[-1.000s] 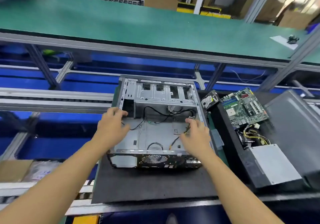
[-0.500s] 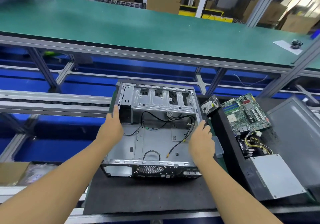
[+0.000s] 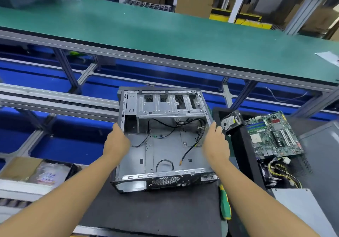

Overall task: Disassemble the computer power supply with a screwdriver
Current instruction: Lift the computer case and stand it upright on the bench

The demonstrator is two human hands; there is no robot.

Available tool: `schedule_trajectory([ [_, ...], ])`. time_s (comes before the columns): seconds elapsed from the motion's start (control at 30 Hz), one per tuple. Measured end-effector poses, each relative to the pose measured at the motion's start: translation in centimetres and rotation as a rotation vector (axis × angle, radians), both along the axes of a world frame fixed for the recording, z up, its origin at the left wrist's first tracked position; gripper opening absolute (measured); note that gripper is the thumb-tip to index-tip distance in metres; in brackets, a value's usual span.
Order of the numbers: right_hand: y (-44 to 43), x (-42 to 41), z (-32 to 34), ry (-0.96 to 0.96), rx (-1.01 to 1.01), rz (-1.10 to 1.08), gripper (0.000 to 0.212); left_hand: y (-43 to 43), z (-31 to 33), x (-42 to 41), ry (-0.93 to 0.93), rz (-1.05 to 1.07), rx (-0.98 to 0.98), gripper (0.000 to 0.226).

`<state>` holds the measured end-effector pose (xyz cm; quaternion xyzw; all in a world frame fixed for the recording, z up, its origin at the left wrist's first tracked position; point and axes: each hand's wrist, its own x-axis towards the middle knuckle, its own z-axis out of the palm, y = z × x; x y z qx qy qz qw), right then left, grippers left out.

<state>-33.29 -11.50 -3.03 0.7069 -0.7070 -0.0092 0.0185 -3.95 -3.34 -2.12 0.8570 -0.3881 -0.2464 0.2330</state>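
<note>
Now the left hand (image 3: 117, 141) and right hand (image 3: 216, 143), moved out from inside the stripped chassis (image 3: 165, 148), grip its side walls, so the power supply (image 3: 302, 207), lying right of it, probably awaits the screwdriver (image 3: 224, 205).

Both hands (image 3: 117, 142) (image 3: 216, 145) on open case (image 3: 165, 150)

Both forearms are bare along their whole visible length. The left grip (image 3: 117, 141) and the right grip (image 3: 216, 143) are bare as well, showing mostly their backs.
</note>
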Motion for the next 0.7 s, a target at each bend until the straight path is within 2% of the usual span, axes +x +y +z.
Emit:
schedule_trajectory([
  [0.17, -4.9, -1.5, 0.5, -0.058, 0.036, 0.103, 0.067, 1.6, 0.9, -3.7, 0.039, 0.055, 0.033, 0.042],
  [0.27, -7.5, -1.7, 0.6, -0.078, 0.094, 0.169, 0.074, 1.8, 0.9, -4.2, -0.027, -0.043, 0.131, 0.088],
  [0.33, -8.3, -1.4, 0.8, -0.126, 0.118, 0.177, 0.072, 1.5, 0.9, -3.4, -0.048, -0.092, 0.155, 0.100],
  [0.47, -6.7, 0.1, 1.7, 0.004, 0.162, 0.029, 0.077, -0.4, 1.0, -0.9, -0.125, -0.076, 0.172, 0.100],
  [0.5, -5.4, 0.8, 1.9, 0.014, 0.113, 0.014, 0.077, -1.0, 1.0, -0.3, -0.213, -0.104, 0.150, 0.098],
  [0.57, -1.9, 2.8, 1.6, -0.082, 0.065, 0.151, 0.065, -2.1, 0.8, 0.7, -0.414, -0.253, 0.048, 0.089],
  [0.63, 2.1, 5.6, 0.9, -0.254, 0.307, 0.313, 0.049, -3.4, 0.6, 1.6, -0.555, -0.419, 0.020, 0.078],
  [0.67, 4.0, 7.1, 0.6, -0.249, 0.448, 0.362, 0.048, -4.0, 0.4, 2.0, -0.581, -0.466, 0.047, 0.078],
  [0.7, 5.4, 8.2, 0.4, -0.184, 0.508, 0.420, 0.053, -4.6, 0.1, 2.4, -0.579, -0.488, 0.086, 0.079],
])
